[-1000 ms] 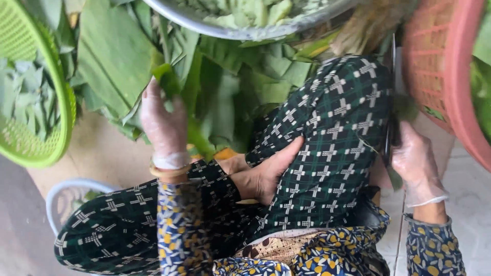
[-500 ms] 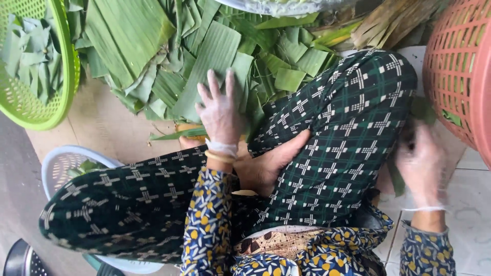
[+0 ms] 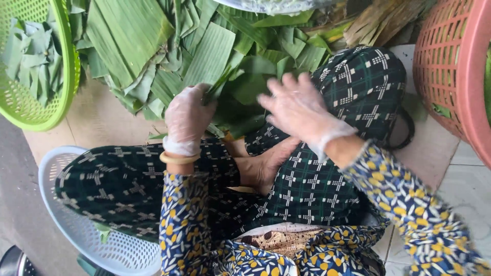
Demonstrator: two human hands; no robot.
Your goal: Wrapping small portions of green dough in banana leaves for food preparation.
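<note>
Seated cross-legged on the floor, a person in clear plastic gloves works at a heap of banana leaves spread just ahead of the knees. The left hand, a pale bangle at its wrist, has its fingers curled closed around a narrow strip of green leaf at the near edge of the heap. The right hand hovers open beside it, fingers spread and slightly blurred, gripping nothing and not clearly touching the leaves beneath it. Both forearms wear dark blue sleeves with a yellow floral print, above dark green checked trousers. A green plastic basket holding cut leaf pieces stands to the left of the heap, and a red plastic basket stands to the right, well apart from the hands. A white plastic basket sits partly under the left knee. A dark ring-shaped object lies on the floor by the right knee.
</note>
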